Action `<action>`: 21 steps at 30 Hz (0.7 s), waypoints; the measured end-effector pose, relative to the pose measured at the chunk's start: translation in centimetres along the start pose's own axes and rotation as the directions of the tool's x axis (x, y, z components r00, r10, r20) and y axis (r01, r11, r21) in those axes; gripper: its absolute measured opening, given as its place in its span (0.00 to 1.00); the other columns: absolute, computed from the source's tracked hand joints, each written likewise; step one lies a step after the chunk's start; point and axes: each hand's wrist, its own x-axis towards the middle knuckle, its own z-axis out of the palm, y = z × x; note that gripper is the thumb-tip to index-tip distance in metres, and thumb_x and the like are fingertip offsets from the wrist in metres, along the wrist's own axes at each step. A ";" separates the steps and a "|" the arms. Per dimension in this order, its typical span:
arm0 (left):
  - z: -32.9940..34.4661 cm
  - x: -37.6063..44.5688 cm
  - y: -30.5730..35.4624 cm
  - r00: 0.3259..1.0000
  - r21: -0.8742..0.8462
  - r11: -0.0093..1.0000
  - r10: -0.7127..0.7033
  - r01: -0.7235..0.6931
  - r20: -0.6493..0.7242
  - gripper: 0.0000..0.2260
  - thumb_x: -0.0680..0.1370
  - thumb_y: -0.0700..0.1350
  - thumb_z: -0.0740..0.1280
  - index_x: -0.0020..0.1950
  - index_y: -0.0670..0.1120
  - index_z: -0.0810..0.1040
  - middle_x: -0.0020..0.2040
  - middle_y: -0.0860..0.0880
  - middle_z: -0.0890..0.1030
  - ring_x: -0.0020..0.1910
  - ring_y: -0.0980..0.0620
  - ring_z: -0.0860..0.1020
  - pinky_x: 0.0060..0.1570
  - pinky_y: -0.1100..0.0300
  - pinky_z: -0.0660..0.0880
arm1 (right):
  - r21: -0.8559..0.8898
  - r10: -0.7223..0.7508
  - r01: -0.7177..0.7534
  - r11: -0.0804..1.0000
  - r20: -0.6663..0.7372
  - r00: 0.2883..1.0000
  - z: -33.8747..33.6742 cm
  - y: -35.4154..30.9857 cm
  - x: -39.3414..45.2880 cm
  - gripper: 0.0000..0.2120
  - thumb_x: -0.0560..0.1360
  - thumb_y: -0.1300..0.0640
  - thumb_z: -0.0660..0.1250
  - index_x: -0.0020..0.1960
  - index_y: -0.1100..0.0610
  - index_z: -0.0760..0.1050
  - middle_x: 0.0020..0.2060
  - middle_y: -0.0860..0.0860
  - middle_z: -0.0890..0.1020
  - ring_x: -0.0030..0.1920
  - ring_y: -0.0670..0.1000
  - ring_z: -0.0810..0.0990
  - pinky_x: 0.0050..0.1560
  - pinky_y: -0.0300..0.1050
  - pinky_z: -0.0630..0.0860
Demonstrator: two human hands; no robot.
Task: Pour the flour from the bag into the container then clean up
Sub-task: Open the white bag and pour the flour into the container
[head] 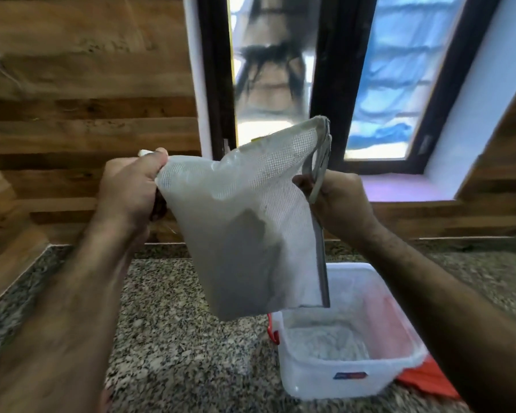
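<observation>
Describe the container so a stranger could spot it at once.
On the speckled granite counter below the window, look under the mesh bag held up by both hands. The container is a clear plastic tub with flour inside, a red clip and a small label.

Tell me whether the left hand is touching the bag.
Touching. The head view shows the left hand pinching the upper corner of the bag, fingers curled round the fabric.

Speckled granite countertop point(176, 323) runs along the bottom, with wood-plank wall panelling point(87, 84) behind it. There's a dark-framed window point(334, 84) up top, something blue showing through the right pane. A flat red-orange thing point(429, 380) lies on the counter at lower right, can't tell what.
</observation>
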 end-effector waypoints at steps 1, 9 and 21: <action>0.6 -0.3 0.0 1.000 0.008 1.000 -0.002 0.002 0.006 0.17 0.83 0.48 0.71 0.35 0.44 0.79 0.26 0.52 0.74 0.23 0.54 0.72 0.28 0.63 0.66 | 0.017 0.022 -0.022 1.000 0.002 1.000 -0.1 0.4 -0.7 0.28 0.85 0.41 0.61 0.37 0.60 0.79 0.28 0.47 0.75 0.27 0.40 0.71 0.31 0.25 0.66; 4.5 -2.3 0.9 0.999 0.174 0.984 0.034 -0.040 0.035 0.21 0.83 0.50 0.69 0.30 0.45 0.75 0.22 0.53 0.70 0.21 0.53 0.68 0.27 0.63 0.63 | 0.176 0.169 -0.172 0.969 0.032 0.985 -0.7 2.7 -5.2 0.21 0.83 0.38 0.58 0.40 0.51 0.73 0.30 0.35 0.73 0.31 0.32 0.79 0.31 0.25 0.72; 10.5 -4.5 1.1 0.985 0.400 0.900 0.159 -0.175 0.072 0.25 0.82 0.52 0.67 0.46 0.28 0.80 0.36 0.41 0.73 0.35 0.47 0.69 0.29 0.62 0.67 | 0.208 0.356 -0.356 0.911 0.043 0.934 -2.7 7.1 -9.5 0.14 0.85 0.47 0.67 0.41 0.49 0.76 0.32 0.39 0.79 0.29 0.40 0.80 0.33 0.34 0.76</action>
